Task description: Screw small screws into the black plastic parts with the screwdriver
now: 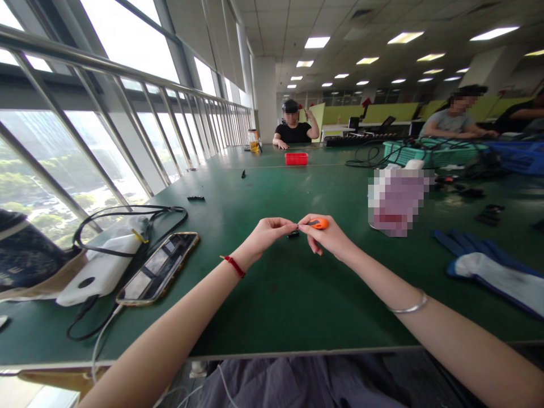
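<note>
My left hand and my right hand meet fingertip to fingertip above the green table. The right hand is closed around a small orange tool, whose tip points toward the left hand. The left hand's fingers are pinched on a tiny dark part that is too small to name. Just below the fingertips a small black piece lies on the table. A red cord circles my left wrist and a silver bangle my right forearm.
A phone, a white power bank and black cables lie at the left. Blue-and-white gloves lie at the right. A red tray and small black parts sit farther back. Two other people sit at the far end.
</note>
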Motion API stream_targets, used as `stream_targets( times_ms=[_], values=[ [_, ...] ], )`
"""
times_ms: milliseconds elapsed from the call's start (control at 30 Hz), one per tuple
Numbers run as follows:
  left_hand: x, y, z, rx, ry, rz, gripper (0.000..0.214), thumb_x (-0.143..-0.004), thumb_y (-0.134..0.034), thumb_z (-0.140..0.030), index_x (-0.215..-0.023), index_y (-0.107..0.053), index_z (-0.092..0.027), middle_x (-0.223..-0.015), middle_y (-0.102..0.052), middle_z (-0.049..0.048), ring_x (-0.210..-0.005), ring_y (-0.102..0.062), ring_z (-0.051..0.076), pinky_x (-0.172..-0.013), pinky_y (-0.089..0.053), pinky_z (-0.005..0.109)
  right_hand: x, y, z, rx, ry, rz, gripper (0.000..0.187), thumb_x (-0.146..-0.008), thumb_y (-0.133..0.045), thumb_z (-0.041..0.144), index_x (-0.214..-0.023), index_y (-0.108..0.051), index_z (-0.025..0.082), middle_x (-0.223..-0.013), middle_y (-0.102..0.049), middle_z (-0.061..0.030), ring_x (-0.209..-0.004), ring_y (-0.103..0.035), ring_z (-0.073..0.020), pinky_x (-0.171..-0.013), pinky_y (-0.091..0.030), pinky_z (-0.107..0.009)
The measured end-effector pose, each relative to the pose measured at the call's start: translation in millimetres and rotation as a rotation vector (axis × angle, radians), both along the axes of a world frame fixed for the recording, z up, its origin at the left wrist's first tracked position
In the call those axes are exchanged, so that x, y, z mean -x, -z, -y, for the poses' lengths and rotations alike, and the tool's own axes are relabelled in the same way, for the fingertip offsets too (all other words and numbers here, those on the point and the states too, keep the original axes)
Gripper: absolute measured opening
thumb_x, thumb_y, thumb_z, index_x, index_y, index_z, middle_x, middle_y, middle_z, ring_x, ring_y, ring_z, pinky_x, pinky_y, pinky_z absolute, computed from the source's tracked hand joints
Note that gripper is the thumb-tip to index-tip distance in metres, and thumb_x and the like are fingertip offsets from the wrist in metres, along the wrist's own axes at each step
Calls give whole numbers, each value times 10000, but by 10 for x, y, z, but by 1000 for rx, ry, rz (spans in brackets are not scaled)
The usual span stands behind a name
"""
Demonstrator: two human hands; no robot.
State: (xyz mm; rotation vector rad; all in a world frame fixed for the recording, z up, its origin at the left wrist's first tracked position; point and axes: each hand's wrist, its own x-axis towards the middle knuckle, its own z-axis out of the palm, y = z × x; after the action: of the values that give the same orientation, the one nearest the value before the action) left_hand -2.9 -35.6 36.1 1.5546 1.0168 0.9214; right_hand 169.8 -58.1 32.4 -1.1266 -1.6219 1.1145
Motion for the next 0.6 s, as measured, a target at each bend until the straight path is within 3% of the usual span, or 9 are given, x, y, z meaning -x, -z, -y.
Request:
stream_targets(
  times_ms=[600],
  values=[
    [8, 38, -14, 21, 0, -35, 353, -638, -712, -468, -781, -700, -145, -787, -652, 44, -717, -519, 132, -670, -360, 262, 13, 6, 3, -12, 32, 33, 165, -752, -555, 324, -780, -562, 162, -322, -484, 61, -245, -399, -76, -272, -328, -161]
  ],
)
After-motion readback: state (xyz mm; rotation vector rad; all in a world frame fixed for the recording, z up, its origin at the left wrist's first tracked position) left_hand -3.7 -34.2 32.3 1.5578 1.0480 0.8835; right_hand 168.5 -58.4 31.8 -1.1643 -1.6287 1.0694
